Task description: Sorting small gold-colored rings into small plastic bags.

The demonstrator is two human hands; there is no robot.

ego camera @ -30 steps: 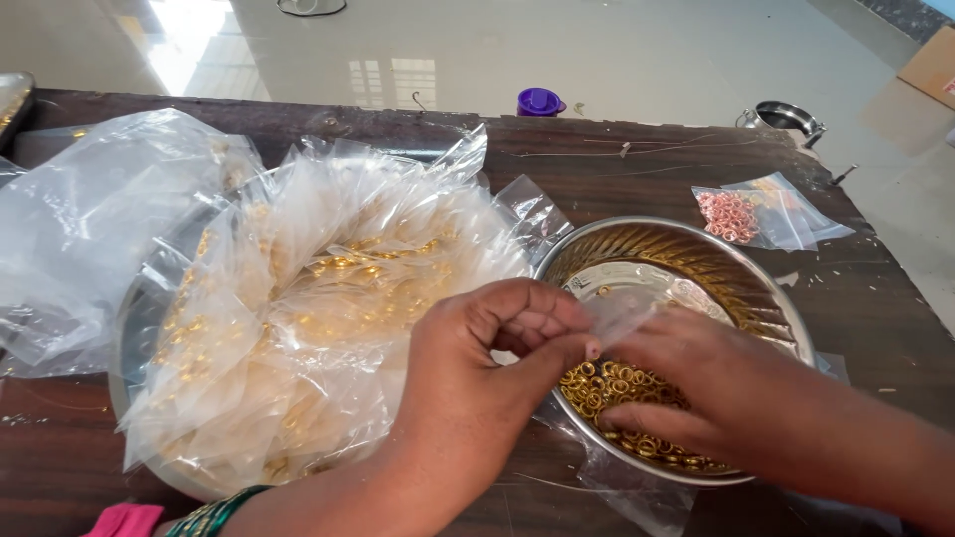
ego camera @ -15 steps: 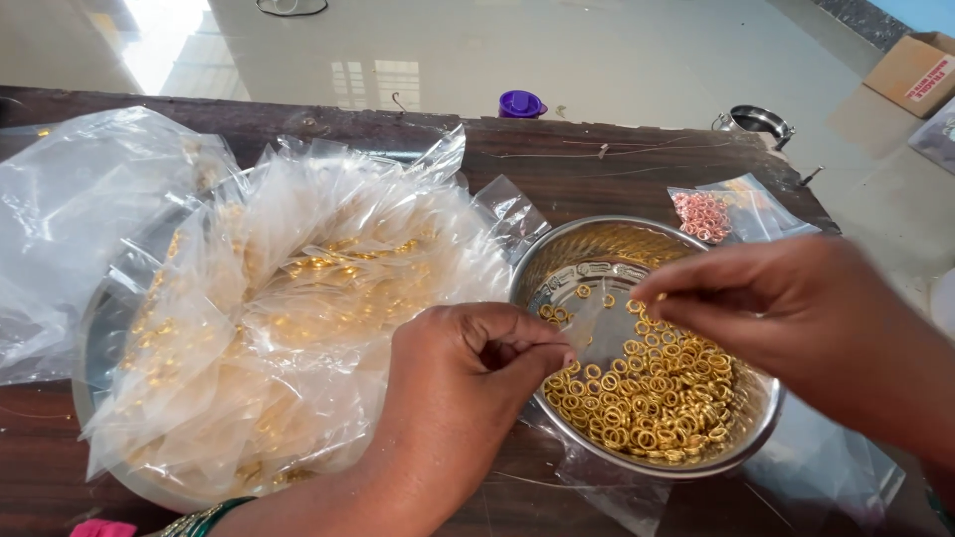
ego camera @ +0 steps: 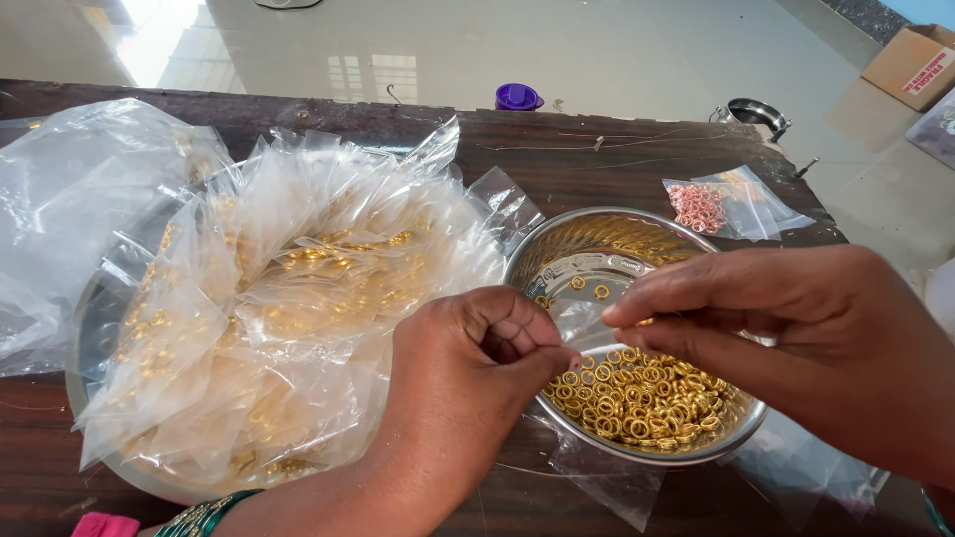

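My left hand [ego camera: 468, 373] and my right hand [ego camera: 786, 338] meet over a steel bowl [ego camera: 557, 244] full of small gold rings [ego camera: 642, 393]. Between their fingertips they pinch a small clear plastic pouch [ego camera: 580, 323], held just above the rings. The right thumb and forefinger seem to grip a ring at the pouch's edge, though it is hard to make out. To the left, a wide steel tray [ego camera: 95, 328] is heaped with clear pouches of gold rings [ego camera: 288, 318].
A loose clear bag [ego camera: 80, 189] lies at the far left of the dark wooden table [ego camera: 597, 164]. A pouch of pink rings [ego camera: 701, 204] sits at the right. A purple cap [ego camera: 517, 96] is at the far edge. Empty pouches lie under the bowl.
My right hand rose from inside the bowl and came to the left hand, where both now pinch the small pouch. The view shifted slightly.
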